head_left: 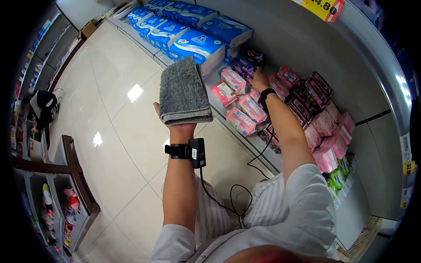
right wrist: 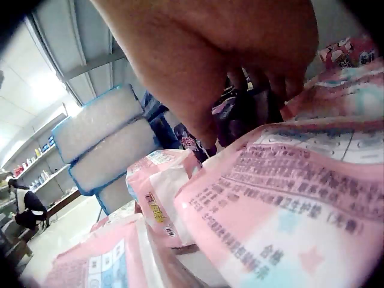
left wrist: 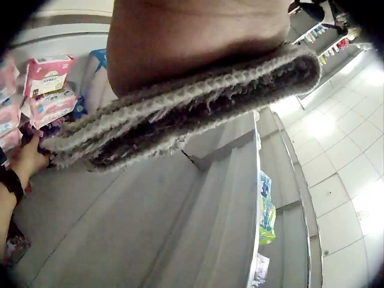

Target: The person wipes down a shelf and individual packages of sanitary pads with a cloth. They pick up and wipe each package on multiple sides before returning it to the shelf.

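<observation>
A folded grey towel [head_left: 184,90] lies on my raised left hand [head_left: 182,128], palm beneath it; the thumb sticks out at the left side. In the left wrist view the towel's folded edge [left wrist: 180,111] spans below the hand [left wrist: 198,42]. My right hand [head_left: 259,79] reaches onto the shelf, its fingers curled round a dark purple package [head_left: 244,66]. The right wrist view shows the hand [right wrist: 222,60] over that dark package [right wrist: 246,114], fingertips partly hidden. Pink packages [head_left: 233,80] lie close beside it.
Blue tissue packs [head_left: 197,44] stand in rows left of the right hand. Black-and-pink packs [head_left: 309,94] and green packs [head_left: 337,177] lie further right. A black cable [head_left: 219,202] hangs between the wrists. A crouching person [head_left: 44,105] is at far left, near shelving.
</observation>
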`<state>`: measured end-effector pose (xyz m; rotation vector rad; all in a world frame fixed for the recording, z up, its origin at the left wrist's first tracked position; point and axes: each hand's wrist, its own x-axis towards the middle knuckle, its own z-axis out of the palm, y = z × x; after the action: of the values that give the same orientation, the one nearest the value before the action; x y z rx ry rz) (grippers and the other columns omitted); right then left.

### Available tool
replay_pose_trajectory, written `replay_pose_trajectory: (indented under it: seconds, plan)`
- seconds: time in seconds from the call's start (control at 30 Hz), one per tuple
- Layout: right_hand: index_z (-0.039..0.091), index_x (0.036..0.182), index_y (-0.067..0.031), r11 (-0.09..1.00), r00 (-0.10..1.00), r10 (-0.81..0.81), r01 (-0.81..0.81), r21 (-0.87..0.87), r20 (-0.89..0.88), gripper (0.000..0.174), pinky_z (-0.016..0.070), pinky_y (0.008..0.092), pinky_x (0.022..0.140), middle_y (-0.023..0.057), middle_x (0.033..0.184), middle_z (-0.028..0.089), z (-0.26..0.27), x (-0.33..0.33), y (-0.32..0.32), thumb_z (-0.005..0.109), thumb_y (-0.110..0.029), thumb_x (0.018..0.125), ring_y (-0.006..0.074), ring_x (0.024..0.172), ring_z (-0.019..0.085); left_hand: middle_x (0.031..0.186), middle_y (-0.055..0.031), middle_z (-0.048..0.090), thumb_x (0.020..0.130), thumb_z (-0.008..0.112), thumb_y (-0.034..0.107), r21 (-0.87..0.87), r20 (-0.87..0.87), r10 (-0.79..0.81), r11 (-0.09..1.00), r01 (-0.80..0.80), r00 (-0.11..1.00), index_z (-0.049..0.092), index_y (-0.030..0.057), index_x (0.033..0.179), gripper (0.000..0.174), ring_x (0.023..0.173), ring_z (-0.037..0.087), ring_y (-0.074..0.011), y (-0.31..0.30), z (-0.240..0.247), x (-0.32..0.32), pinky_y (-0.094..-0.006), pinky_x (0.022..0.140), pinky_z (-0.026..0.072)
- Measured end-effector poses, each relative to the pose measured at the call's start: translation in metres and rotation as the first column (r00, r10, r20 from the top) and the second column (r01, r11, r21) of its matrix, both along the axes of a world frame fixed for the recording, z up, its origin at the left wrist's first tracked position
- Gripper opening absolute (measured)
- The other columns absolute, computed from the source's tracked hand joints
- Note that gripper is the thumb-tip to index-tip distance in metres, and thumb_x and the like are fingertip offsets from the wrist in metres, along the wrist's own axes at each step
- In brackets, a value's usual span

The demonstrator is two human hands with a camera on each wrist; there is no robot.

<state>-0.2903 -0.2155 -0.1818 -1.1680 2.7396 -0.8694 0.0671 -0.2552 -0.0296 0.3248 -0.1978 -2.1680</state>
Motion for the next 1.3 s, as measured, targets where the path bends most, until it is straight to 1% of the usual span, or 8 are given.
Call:
replay_pose_trajectory:
  seconds: [0.47,0.67,0.8,0.83,0.93,1.0,1.17,1.3]
  plan:
    - [0.045,0.123,0.0127,0.978,0.984,-0.16,0.169,-0.121,0.085,0.083,0.0511,0.0479,0.089,0.0335,0.11,0.063,0.013,-0.003,-0.025,0.074,-0.044,0.07,0.0446,0.101,0.064,0.15,-0.0156,0.04,0.093,0.016,0.07,-0.056,0.006,-0.04,0.998,0.041,0.999,0.035,0.0138,0.15,0.082,0.133,0.043,-0.0393,-0.001,-0.011,0.003,-0.0577,0.109,0.0342]
    - [0.054,0.121,0.002,0.908,0.956,-0.144,0.23,-0.349,0.254,0.076,0.0509,0.0455,0.087,0.0248,0.107,0.066,0.189,0.079,0.013,0.08,-0.044,0.067,0.0411,0.1,0.064,0.153,-0.0157,0.037,0.092,0.017,0.071,-0.089,-0.103,-0.112,0.991,0.103,0.988,0.034,0.0145,0.151,0.083,0.137,0.039,-0.0387,-0.004,-0.017,-0.004,-0.0555,0.112,0.0317]
    - [0.059,0.115,-0.008,0.779,0.882,0.116,-0.366,-0.509,-0.457,0.059,0.0539,0.0421,0.075,0.0143,0.104,0.066,0.215,0.136,0.021,0.083,-0.035,0.067,0.0324,0.093,0.066,0.153,-0.0156,0.036,0.091,0.015,0.072,-0.057,-0.055,-0.122,0.991,0.119,0.991,0.032,0.0134,0.151,0.085,0.136,0.039,-0.0389,0.004,-0.002,-0.009,-0.0544,0.112,0.0311]
    - [0.059,0.112,-0.0095,0.553,0.491,0.242,-0.778,-0.298,-0.837,0.054,0.0543,0.042,0.075,0.011,0.107,0.064,0.213,0.151,0.01,0.082,-0.026,0.066,0.0293,0.096,0.065,0.151,-0.015,0.039,0.091,0.019,0.073,-0.081,-0.002,-0.116,0.99,0.116,0.993,0.035,0.014,0.15,0.084,0.135,0.041,-0.0367,0.006,0.003,-0.009,-0.0523,0.112,0.0322]
    - [0.063,0.108,-0.0099,0.485,0.272,0.355,-0.871,-0.072,-0.894,0.031,0.0553,0.0358,0.082,0.0081,0.111,0.067,0.211,0.208,0.019,0.067,-0.01,0.077,0.0253,0.102,0.066,0.148,-0.0141,0.043,0.091,0.024,0.073,-0.008,0.067,0.039,0.999,-0.038,0.997,0.04,0.0146,0.147,0.082,0.134,0.043,-0.0337,0.015,0.014,-0.008,-0.0506,0.112,0.0335]
    - [0.063,0.107,-0.0099,0.464,0.292,0.383,-0.881,-0.091,-0.876,0.024,0.056,0.0342,0.082,0.007,0.112,0.068,0.21,0.221,0.021,0.06,-0.009,0.083,0.0231,0.103,0.067,0.143,-0.0131,0.048,0.091,0.029,0.071,-0.005,0.044,0.049,0.999,-0.049,0.998,0.044,0.0154,0.143,0.077,0.132,0.045,-0.0317,0.012,0.011,-0.005,-0.0489,0.111,0.0352]
    - [0.06,0.111,-0.0076,0.282,0.535,0.692,-0.818,-0.501,-0.484,0.061,0.054,0.0354,0.081,0.0079,0.108,0.068,0.205,0.225,0.026,0.089,-0.031,0.062,0.0265,0.095,0.068,0.128,-0.0105,0.056,0.093,0.037,0.066,-0.226,-0.257,-0.07,0.974,0.011,0.964,0.05,0.012,0.129,0.067,0.12,0.054,-0.0297,-0.017,-0.027,0.006,-0.0501,0.105,0.0427]
    - [0.061,0.111,-0.0037,0.461,0.552,0.832,-0.634,-0.621,0.054,0.048,0.0538,0.0316,0.082,0.0079,0.101,0.069,0.207,0.215,0.025,0.083,-0.029,0.076,0.018,0.092,0.068,0.123,-0.0114,0.059,0.091,0.033,0.068,-0.211,-0.147,0.015,0.976,-0.046,0.989,0.053,0.0117,0.127,0.069,0.114,0.056,-0.0307,-0.008,0.002,0.003,-0.0507,0.101,0.0455]
